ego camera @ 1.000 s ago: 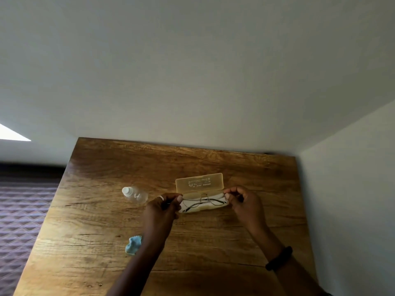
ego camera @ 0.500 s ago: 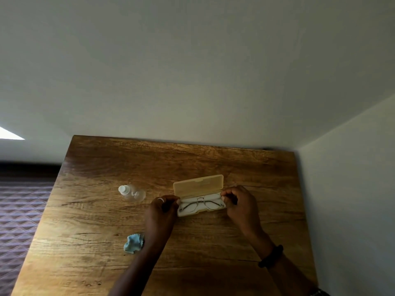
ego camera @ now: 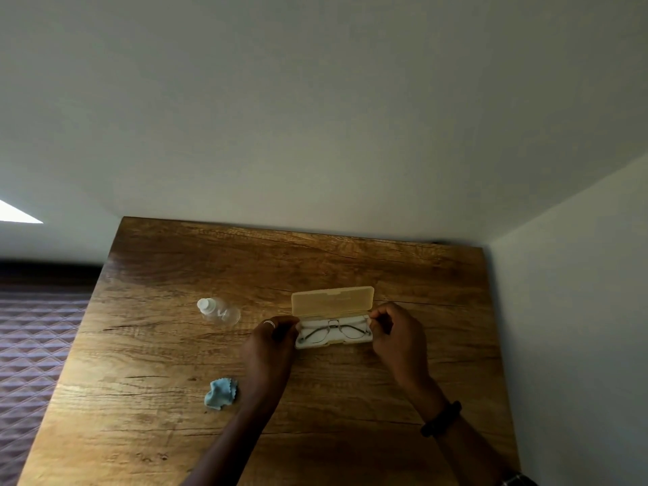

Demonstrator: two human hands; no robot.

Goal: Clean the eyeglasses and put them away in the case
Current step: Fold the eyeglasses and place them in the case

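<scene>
Thin wire-framed eyeglasses (ego camera: 335,332) lie folded inside an open tan case (ego camera: 333,300), whose lid stands up at the back. My left hand (ego camera: 271,342) rests at the case's left end, fingers curled against it. At the right end, my right hand (ego camera: 396,333) has its fingertips pinched at the edge of the case and the frame. Whether the fingers grip the glasses or the case, I cannot tell. The case sits near the middle of the wooden table (ego camera: 175,345).
A small clear bottle (ego camera: 219,311) with a white cap lies on its side left of the case. A crumpled light blue cloth (ego camera: 221,393) sits near my left forearm. A white wall runs along the table's right and far edges. A quilted purple surface lies to the left.
The glasses have gone down from just above the case into its tray. Both hands have stayed at the case's ends, closing in slightly.
</scene>
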